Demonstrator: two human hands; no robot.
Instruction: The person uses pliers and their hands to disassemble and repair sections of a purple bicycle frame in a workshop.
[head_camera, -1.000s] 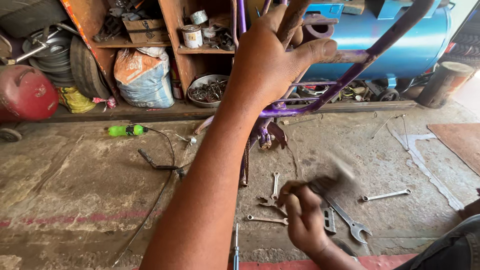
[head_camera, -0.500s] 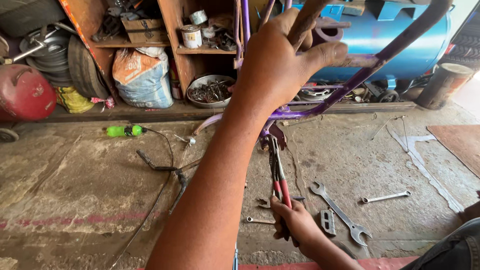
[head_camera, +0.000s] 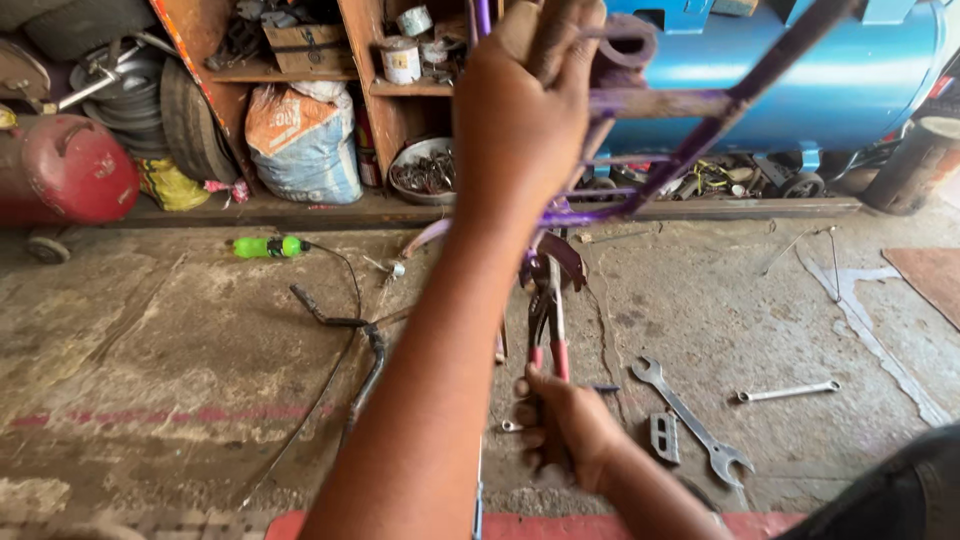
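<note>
Pliers (head_camera: 547, 325), red-handled, upright in right hand (head_camera: 562, 428); fist closed round handles, jaws up at bottom junction of purple bicycle frame (head_camera: 690, 150). Left hand (head_camera: 525, 110) raised, fingers wrapped tight on frame's upper tubes, forearm crossing view. Concrete floor (head_camera: 150, 340) below: open-ended spanner (head_camera: 690, 420) right of right hand, slimmer wrench (head_camera: 788, 392) further right, black cable (head_camera: 345, 330) left. Beyond: green bottle (head_camera: 265, 246), sack (head_camera: 300, 140) by wooden shelves (head_camera: 375, 90), red tank (head_camera: 70, 170), blue tank (head_camera: 850, 80).
</note>
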